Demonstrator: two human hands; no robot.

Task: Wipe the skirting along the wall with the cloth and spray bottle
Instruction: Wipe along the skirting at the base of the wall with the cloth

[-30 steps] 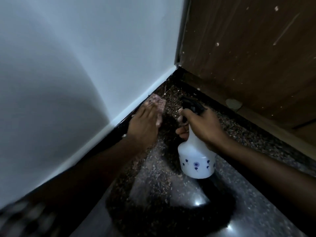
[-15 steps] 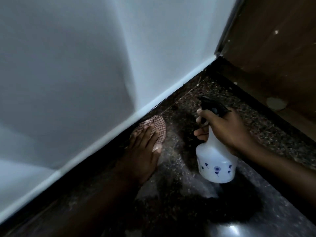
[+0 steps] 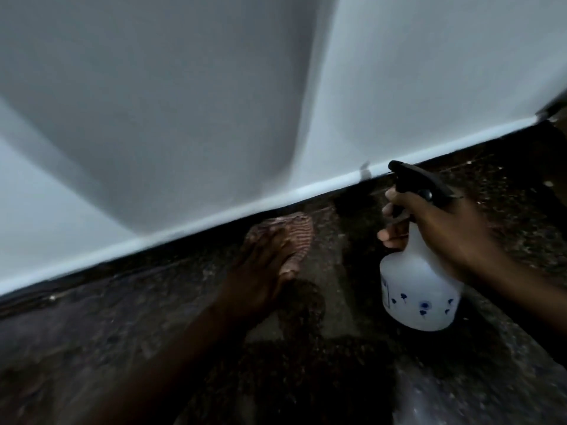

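Observation:
My left hand [image 3: 264, 271] presses flat on a red-and-white checked cloth [image 3: 299, 233], which lies against the dark speckled skirting [image 3: 184, 256] just below the white wall. My right hand [image 3: 441, 231] grips the neck of a white spray bottle [image 3: 420, 289] with small blue flowers. Its black trigger head [image 3: 414, 179] points left toward the wall edge. The bottle hangs just right of the cloth, apart from it. Most of the cloth is hidden under my fingers.
The white wall [image 3: 214, 102] fills the upper half, its lower edge running diagonally up to the right. Dark speckled stone floor [image 3: 337, 378] spreads below. A dark door frame corner [image 3: 552, 111] shows at the far right edge.
The view has swung left along the wall, so the wooden door has left the frame. My left hand and cloth slid left along the skirting, and the bottle followed.

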